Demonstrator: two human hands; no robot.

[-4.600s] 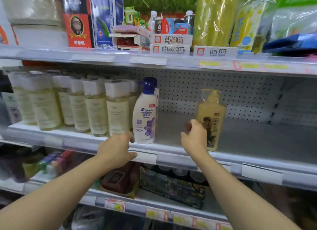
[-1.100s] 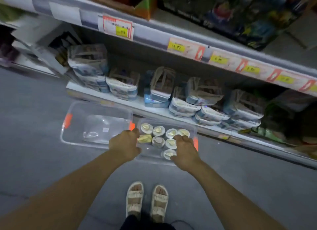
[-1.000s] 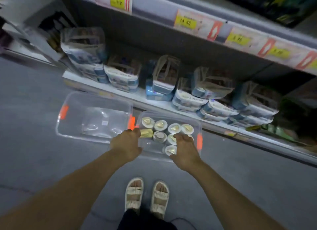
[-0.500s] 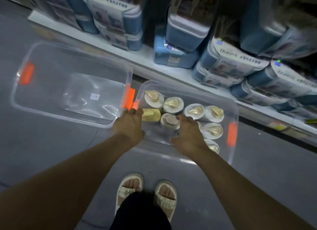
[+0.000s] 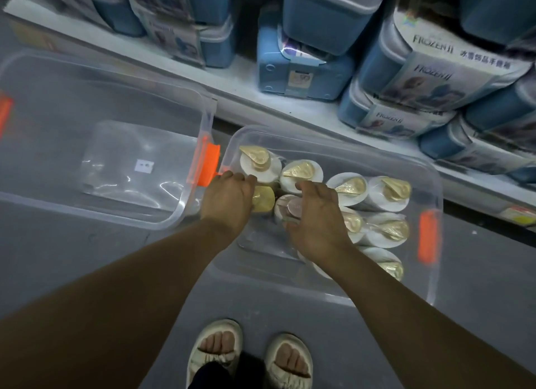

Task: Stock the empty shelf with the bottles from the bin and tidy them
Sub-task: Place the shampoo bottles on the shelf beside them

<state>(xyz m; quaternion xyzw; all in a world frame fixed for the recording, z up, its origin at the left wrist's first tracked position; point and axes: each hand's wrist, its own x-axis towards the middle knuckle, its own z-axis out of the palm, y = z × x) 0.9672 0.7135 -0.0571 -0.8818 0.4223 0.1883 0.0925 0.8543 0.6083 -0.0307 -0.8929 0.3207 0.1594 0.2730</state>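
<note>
Down at floor level, I am bending over a clear bin (image 5: 429, 185) that sits on the grey floor (image 5: 87, 272) just in front of my sandalled feet (image 5: 249, 356). It holds a cluster of bottles (image 5: 388, 229), seen from above as pale round tops with gold pump heads, packed upright toward the far and right side; the near left corner looks bare.

My left hand (image 5: 229, 197) reaches into the bin's left end, fingers curled down over a yellow bottle (image 5: 264, 198). It appears to be closing on it, though my knuckles hide the contact, so I cannot tell whether I have a firm hold. My right hand (image 5: 316, 217) hovers over the middle, fingers bent around a pinkish bottle (image 5: 293, 208) beneath it; again the grip itself is hidden.

To do this well, I judge each hand should wrap the bottle's shoulder below the pump, not the pump itself, then lift straight up so the touching neighbours do not topple.

A second clear bin (image 5: 101, 98), holding no bottles, lies to the left, its orange latch (image 5: 207, 163) touching the first bin's rim. Blue boxes (image 5: 307, 69) fill the low shelf (image 5: 232, 98) beyond. The shelf to be stocked is out of view.
</note>
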